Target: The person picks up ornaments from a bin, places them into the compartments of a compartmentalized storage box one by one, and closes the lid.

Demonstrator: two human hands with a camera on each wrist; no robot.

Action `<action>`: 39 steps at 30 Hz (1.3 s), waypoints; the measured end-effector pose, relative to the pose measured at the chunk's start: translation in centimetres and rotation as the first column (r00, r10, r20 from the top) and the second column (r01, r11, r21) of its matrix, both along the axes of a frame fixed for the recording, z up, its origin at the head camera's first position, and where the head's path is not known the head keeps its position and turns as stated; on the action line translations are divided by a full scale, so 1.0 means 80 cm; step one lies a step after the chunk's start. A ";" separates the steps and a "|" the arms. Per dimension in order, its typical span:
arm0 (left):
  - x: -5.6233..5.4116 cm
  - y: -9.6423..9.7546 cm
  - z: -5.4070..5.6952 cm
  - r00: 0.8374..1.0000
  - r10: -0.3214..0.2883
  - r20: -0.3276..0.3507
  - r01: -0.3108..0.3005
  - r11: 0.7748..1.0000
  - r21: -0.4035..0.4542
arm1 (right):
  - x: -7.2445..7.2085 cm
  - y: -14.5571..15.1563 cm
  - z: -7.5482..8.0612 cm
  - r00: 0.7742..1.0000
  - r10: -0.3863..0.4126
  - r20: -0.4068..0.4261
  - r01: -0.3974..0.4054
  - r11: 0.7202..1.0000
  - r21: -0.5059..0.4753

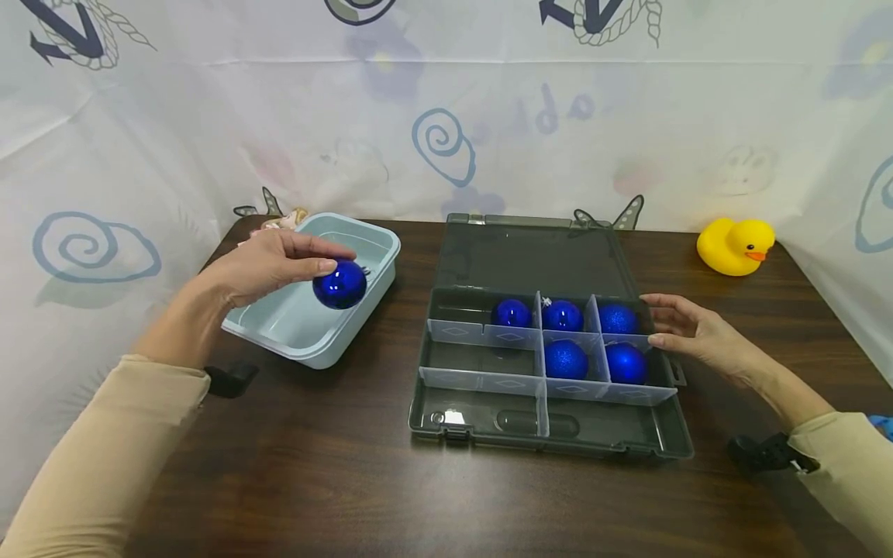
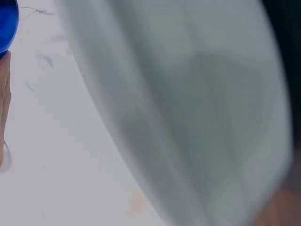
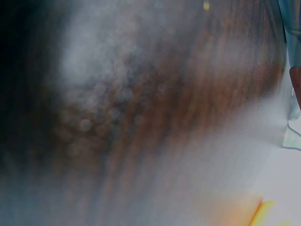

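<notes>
Wrist views: blur, ball (image 2: 5,23) cropped

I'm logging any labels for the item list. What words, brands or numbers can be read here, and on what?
No readable text anywhere.
Backdrop cloth: printed anchors, spirals and faint mirrored shapes, none legible as words.
Organizer case: diamond marks on its dividers, no lettering visible.
Blue ball held by the left hand, the tub and the rubber duck: unmarked.
Both wrist views are too blurred.
</notes>
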State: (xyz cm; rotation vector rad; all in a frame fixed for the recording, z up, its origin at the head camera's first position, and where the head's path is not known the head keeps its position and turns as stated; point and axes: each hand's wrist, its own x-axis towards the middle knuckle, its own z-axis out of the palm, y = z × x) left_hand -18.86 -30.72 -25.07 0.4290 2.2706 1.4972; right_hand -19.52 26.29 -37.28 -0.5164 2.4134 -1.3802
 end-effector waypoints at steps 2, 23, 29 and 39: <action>0.002 0.025 0.004 1.000 -0.023 -0.011 0.023 1.000 -0.014 | 0.000 0.001 -0.001 1.000 -0.001 0.000 0.001 1.000 0.001; -0.011 0.193 -0.079 0.837 -0.452 -0.308 0.479 0.878 0.014 | -0.001 -0.002 0.005 1.000 -0.017 0.014 0.016 1.000 0.012; -0.010 0.204 -0.093 0.770 -0.532 -0.353 0.561 0.828 -0.024 | -0.001 0.000 0.004 1.000 -0.018 0.010 0.018 1.000 0.002; -0.005 0.212 -0.115 0.774 -0.534 -0.341 0.555 0.831 -0.041 | 0.000 -0.001 0.004 1.000 -0.018 0.022 0.018 1.000 0.002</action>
